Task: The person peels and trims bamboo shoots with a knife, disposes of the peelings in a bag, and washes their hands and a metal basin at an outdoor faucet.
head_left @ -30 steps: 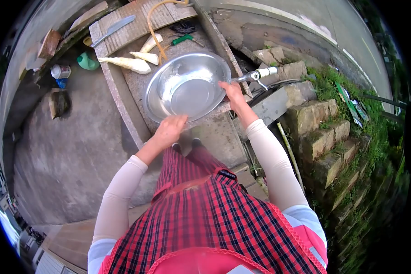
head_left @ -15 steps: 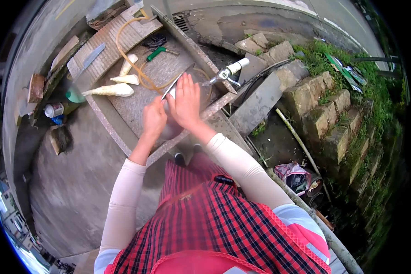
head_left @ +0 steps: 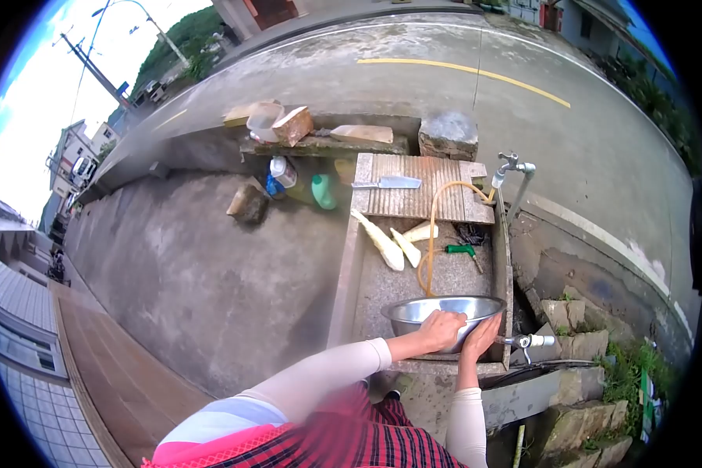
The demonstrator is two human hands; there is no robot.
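A shiny metal basin (head_left: 402,314) stands tilted in the near end of the stone sink (head_left: 345,312). My left hand (head_left: 440,331) is closed at its near rim, fingers curled; whatever lies beneath them is hidden. Along the basin's right side, my right hand (head_left: 480,340) holds the wall with fingers stretched along it. Several peeled white radishes (head_left: 382,243) lie in the sink beyond the basin. Near them is a green spray nozzle (head_left: 462,250), and a yellow hose (head_left: 434,214) runs down to the basin. A broad-bladed knife (head_left: 398,182) rests on the ribbed washboard slab (head_left: 378,204).
A white-handled tap (head_left: 532,341) juts in at the sink's right side, and another tap (head_left: 511,162) rises at the far corner. Bricks (head_left: 292,125) and a green plastic bottle (head_left: 323,192) are to the left. Stone steps (head_left: 581,347) descend at the right.
The view has swung left and up, showing the road and houses. The basin has gone from steeply tipped to more level. My left hand has moved over its near side; the right remains against it.
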